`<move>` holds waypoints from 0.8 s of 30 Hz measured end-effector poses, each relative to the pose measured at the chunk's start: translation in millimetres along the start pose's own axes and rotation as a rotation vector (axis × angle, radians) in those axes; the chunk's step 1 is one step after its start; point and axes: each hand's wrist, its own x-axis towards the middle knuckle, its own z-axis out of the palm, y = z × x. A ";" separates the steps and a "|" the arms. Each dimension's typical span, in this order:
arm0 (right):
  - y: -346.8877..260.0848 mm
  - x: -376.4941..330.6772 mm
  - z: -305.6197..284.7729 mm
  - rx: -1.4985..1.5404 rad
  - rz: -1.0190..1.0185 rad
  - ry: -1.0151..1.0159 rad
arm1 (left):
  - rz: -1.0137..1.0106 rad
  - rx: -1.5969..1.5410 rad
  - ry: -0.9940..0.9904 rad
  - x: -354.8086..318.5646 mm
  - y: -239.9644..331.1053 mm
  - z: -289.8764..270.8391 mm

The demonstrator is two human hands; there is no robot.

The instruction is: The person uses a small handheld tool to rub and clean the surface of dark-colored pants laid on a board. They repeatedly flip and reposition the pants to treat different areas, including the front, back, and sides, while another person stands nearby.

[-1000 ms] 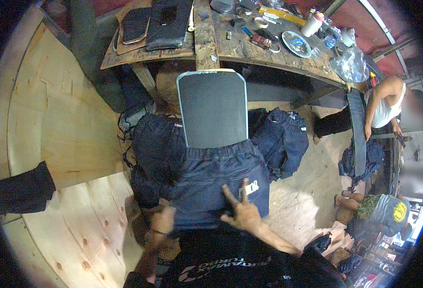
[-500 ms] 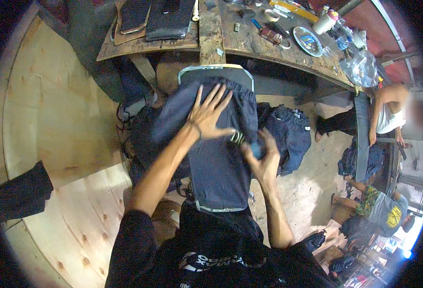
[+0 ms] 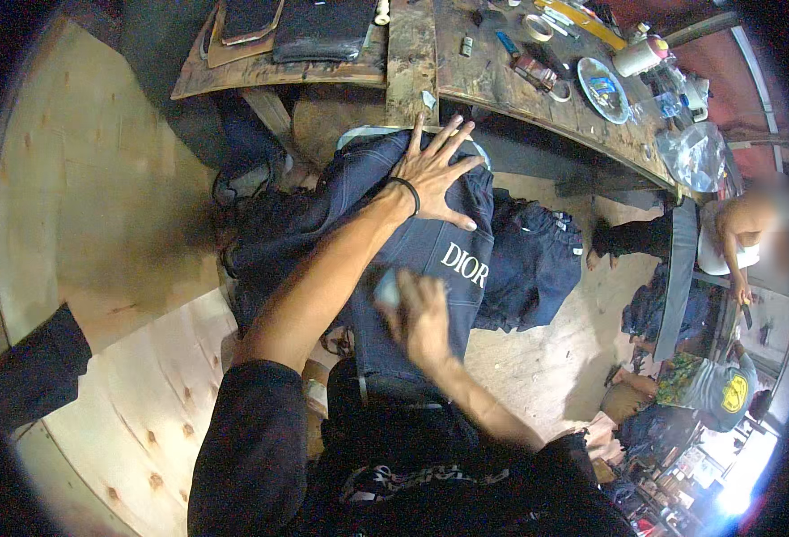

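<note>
Our right hand (image 3: 426, 319) is holding a blurred, pale-blue block (image 3: 387, 288) over the dark garment (image 3: 403, 251), while our left hand (image 3: 432, 179) is spreading wide across its twelve o'clock end. It is already covering most of the board (image 3: 357, 134); surface work seems unfinished, and other garments (image 3: 538, 268) are lying at three o'clock.

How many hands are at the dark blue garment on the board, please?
2: the left hand is spread on the upper part of the garment, and the right hand, lower down, holds a blurred light-blue object. No others show.
</note>
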 end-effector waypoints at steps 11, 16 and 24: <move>13.6 -79.1 23.9 0.146 -0.283 -0.009 | -0.087 0.053 0.064 -11.1 5.4 9.0; 20.7 -67.8 12.6 -0.079 0.074 0.198 | -0.111 0.119 0.074 -9.4 9.5 11.9; 32.2 -182.9 46.2 0.191 -0.128 -0.054 | -0.312 0.383 -0.067 -18.4 -7.2 -58.2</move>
